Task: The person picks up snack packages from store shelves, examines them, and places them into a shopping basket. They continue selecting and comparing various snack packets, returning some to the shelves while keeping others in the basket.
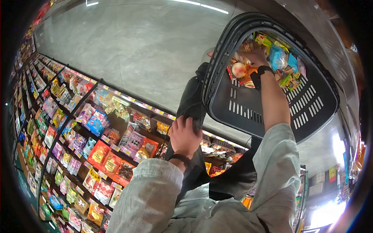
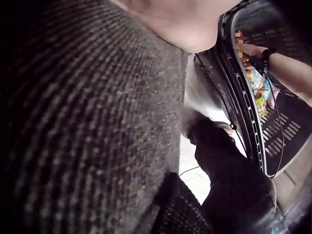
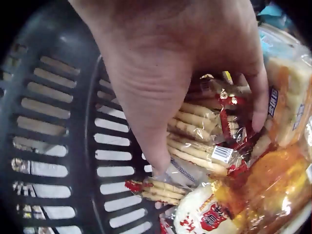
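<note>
My right hand (image 1: 254,56) is down inside a black shopping basket (image 1: 248,105). In the right wrist view, its thumb and a finger reach round clear packets of pale snack sticks (image 3: 195,139) with red ends; the other fingers are mostly hidden behind the palm. Beside them lie a white-and-red round packet (image 3: 207,212) and an orange glossy packet (image 3: 273,185). Farther along in the basket is a light-blue packet (image 1: 278,57). My left hand (image 1: 185,136) rests on the dark-trousered knee, fingers spread over the cloth and holding nothing.
Shelves of bagged snacks (image 1: 103,155) run along the left, with red pouches (image 1: 99,153) near the left forearm. Grey floor (image 1: 128,50) stretches beyond the knee and basket. Another shelf of goods (image 1: 334,174) stands at the right. A thin black cable (image 2: 280,126) hangs across the basket.
</note>
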### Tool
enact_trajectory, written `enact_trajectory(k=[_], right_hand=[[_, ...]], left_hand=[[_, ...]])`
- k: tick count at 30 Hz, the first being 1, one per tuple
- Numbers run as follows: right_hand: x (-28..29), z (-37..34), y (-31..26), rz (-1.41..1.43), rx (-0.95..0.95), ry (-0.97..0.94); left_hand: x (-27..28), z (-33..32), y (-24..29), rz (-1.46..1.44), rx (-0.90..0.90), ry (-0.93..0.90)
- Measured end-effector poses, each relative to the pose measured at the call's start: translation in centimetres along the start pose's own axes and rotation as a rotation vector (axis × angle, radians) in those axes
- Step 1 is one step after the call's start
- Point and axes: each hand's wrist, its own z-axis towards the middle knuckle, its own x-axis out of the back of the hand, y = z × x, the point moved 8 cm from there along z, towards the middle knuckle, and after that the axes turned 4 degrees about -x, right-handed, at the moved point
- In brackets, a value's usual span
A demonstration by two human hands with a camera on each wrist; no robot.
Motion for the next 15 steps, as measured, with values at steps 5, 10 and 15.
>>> enact_trajectory(k=[5,10,15], right_hand=[[1.6,-3.2,-0.3,0.05,0.048,0.196],[3.2,-5.2,0.4,0.039,0.099,0.225],[5.5,-7.7,1.1,0.225,0.143,0.379]], left_hand=[[-0.1,-0.4,0.3,-0.002,0.01,-0.039],[0.2,-0.6,1.0,0.006,0.005,-0.03],[0.0,-0.5,1.1,-0.012,0.027,-0.062]])
